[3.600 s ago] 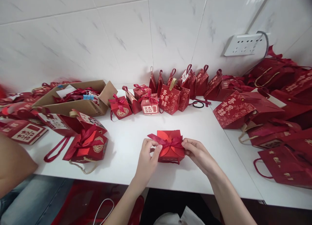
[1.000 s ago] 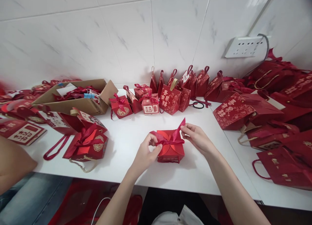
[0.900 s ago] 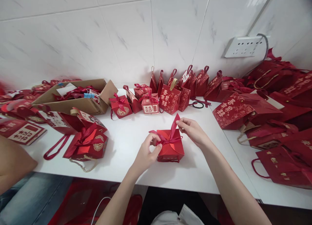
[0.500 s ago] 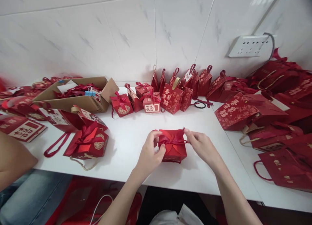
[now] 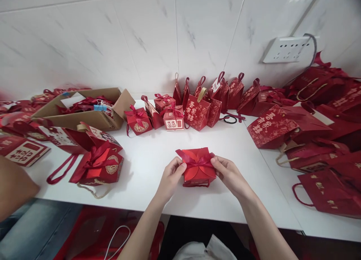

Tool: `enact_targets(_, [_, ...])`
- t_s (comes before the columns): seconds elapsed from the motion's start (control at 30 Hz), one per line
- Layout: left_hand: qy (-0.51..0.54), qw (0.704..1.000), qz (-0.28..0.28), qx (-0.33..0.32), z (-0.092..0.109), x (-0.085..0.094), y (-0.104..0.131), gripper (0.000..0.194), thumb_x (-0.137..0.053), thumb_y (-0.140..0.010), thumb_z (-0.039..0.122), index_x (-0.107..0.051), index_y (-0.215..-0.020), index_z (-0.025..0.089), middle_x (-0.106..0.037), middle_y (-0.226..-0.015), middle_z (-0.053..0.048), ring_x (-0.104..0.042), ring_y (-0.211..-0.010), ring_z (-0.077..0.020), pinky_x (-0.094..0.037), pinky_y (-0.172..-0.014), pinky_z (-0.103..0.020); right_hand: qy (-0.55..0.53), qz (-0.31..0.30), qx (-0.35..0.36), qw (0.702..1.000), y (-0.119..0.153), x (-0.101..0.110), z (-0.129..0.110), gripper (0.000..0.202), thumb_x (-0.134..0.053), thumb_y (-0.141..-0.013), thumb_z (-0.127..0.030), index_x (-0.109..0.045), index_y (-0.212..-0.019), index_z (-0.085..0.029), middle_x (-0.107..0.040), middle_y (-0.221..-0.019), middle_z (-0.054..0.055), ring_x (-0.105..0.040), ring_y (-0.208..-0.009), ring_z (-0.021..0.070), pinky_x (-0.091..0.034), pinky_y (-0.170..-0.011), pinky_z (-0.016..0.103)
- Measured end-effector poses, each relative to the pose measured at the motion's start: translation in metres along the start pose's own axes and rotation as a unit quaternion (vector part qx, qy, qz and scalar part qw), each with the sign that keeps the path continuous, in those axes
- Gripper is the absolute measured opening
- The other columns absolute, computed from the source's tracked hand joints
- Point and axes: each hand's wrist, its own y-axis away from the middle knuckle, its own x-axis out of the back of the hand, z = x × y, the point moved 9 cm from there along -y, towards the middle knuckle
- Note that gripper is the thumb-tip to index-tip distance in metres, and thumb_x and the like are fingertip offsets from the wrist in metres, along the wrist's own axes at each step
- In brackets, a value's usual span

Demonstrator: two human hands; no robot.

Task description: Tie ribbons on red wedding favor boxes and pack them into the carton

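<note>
A red gift box [image 5: 197, 173] with overlapping petal-like flaps stands on the white table in front of me. Across its top lies a dark red ribbon [image 5: 196, 161] tied in a bow. My left hand [image 5: 172, 176] pinches the bow's left side between thumb and fingers, with a ribbon end sticking up beyond it. On the other side, my right hand [image 5: 229, 173] pinches the bow's right loop at the box's edge. Both hands are level and the ribbon is spread between them. A red cord handle shows low on the box's near side.
Finished-looking red boxes [image 5: 173, 119] and pouch-shaped bags [image 5: 194, 109] line the wall. Scissors [image 5: 230, 119] lie behind the box. A cardboard carton [image 5: 81, 119] holds ribbons at left, near a bowed box [image 5: 97, 164] and another person's arm [image 5: 17, 185]. More red bags [image 5: 327, 192] crowd the right.
My right hand has moved from the thin ribbon strand to the bow's right loop. My left hand has shifted slightly outward, and the bow now lies wider and flatter.
</note>
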Motion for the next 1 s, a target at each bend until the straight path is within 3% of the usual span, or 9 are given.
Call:
enact_targets(0.23, [0.028, 0.999, -0.014, -0.002, -0.011, -0.004, 0.000, 0.029, -0.049, -0.083, 0.039, -0.035, -0.066, 0.020, -0.036, -0.066, 0.003, -0.033, -0.062, -0.0108, -0.031, -0.059, -0.024, -0.101, -0.010, -0.029, 0.994, -0.005, 0.003, 0.018, 0.043, -0.063, -0.074, -0.055, -0.047, -0.064, -0.017, -0.036, -0.058, -0.005, -0.028, -0.055, 0.0088, -0.026, -0.056, 0.024])
enact_targets(0.47, [0.017, 1.000, 0.014, -0.017, -0.013, -0.006, 0.002, 0.030, -0.046, -0.084, 0.040, -0.033, -0.066, 0.020, -0.033, -0.064, 0.005, -0.032, -0.058, -0.0101, -0.032, -0.057, -0.024, -0.089, -0.021, -0.031, 0.995, -0.004, 0.005, 0.019, 0.042, -0.063, -0.076, -0.053, -0.047, -0.064, -0.017, -0.035, -0.057, -0.006, -0.027, -0.053, 0.0081, -0.025, -0.055, 0.024])
enact_targets(0.57, [-0.001, 1.000, -0.003, -0.016, -0.011, -0.003, 0.004, 0.027, -0.057, -0.078, 0.043, -0.042, -0.078, 0.020, -0.045, -0.075, 0.003, -0.044, -0.066, -0.0111, -0.038, -0.061, -0.024, -0.065, -0.019, -0.027, 0.997, 0.000, 0.016, 0.019, 0.045, -0.062, -0.075, -0.056, -0.046, -0.060, -0.017, -0.037, -0.057, -0.005, -0.033, -0.053, 0.0087, -0.028, -0.055, 0.025])
enact_targets(0.63, [-0.026, 0.999, -0.031, -0.018, -0.007, -0.001, 0.003, 0.041, -0.071, -0.067, 0.040, -0.047, -0.094, 0.020, -0.053, -0.094, -0.002, -0.053, -0.084, -0.0159, -0.044, -0.070, -0.027, -0.049, 0.038, -0.007, 0.998, 0.000, 0.034, 0.020, 0.048, -0.057, -0.075, -0.063, -0.048, -0.062, -0.018, -0.041, -0.059, -0.003, -0.040, -0.055, 0.0110, -0.033, -0.056, 0.026])
enact_targets(0.73, [-0.090, 0.991, -0.097, -0.010, -0.001, -0.002, -0.005, 0.053, -0.074, -0.066, 0.037, -0.050, -0.110, 0.020, -0.056, -0.115, -0.009, -0.053, -0.107, -0.0234, -0.046, -0.083, -0.033, -0.037, 0.130, 0.040, 0.990, -0.001, 0.054, 0.018, 0.052, -0.047, -0.076, -0.071, -0.058, -0.084, -0.021, -0.057, -0.085, 0.004, -0.055, -0.083, 0.0178, -0.043, -0.070, 0.029])
enact_targets(0.8, [-0.116, 0.985, -0.125, 0.000, 0.002, -0.001, -0.015, 0.049, -0.071, -0.069, 0.039, -0.055, -0.110, 0.019, -0.060, -0.113, -0.011, -0.057, -0.104, -0.0251, -0.048, -0.082, -0.036, -0.026, 0.101, 0.064, 0.992, -0.001, 0.046, 0.015, 0.057, -0.040, -0.079, -0.072, -0.057, -0.104, -0.024, -0.058, -0.112, 0.007, -0.053, -0.107, 0.0207, -0.043, -0.087, 0.032])
enact_targets(0.83, [-0.120, 0.986, -0.114, -0.002, 0.005, 0.004, -0.022, 0.047, -0.071, -0.068, 0.040, -0.057, -0.108, 0.019, -0.061, -0.114, -0.011, -0.059, -0.103, -0.0256, -0.049, -0.084, -0.037, -0.010, 0.077, 0.072, 0.994, 0.001, 0.040, 0.012, 0.058, -0.037, -0.081, -0.071, -0.056, -0.109, -0.024, -0.057, -0.119, 0.007, -0.051, -0.112, 0.0216, -0.042, -0.092, 0.034])
enact_targets(0.9, [-0.128, 0.991, -0.036, -0.020, 0.011, 0.022, -0.036, 0.044, -0.069, -0.069, 0.039, -0.058, -0.106, 0.019, -0.057, -0.121, -0.012, -0.055, -0.110, -0.0270, -0.044, -0.093, -0.041, 0.055, 0.057, 0.073, 0.994, 0.011, 0.032, 0.006, 0.060, -0.031, -0.084, -0.070, -0.061, -0.103, -0.021, -0.062, -0.113, 0.009, -0.055, -0.109, 0.0237, -0.040, -0.096, 0.038])
enact_targets(1.0, [-0.130, 0.982, 0.123, -0.053, 0.017, 0.055, -0.043, 0.037, -0.057, -0.076, 0.039, -0.053, -0.107, 0.019, -0.049, -0.130, -0.012, -0.045, -0.123, -0.0263, -0.032, -0.104, -0.043, 0.163, 0.086, 0.030, 0.982, 0.028, 0.039, 0.000, 0.067, -0.023, -0.085, -0.069, -0.064, -0.070, -0.017, -0.067, -0.082, 0.011, -0.062, -0.084, 0.0249, -0.042, -0.091, 0.042])
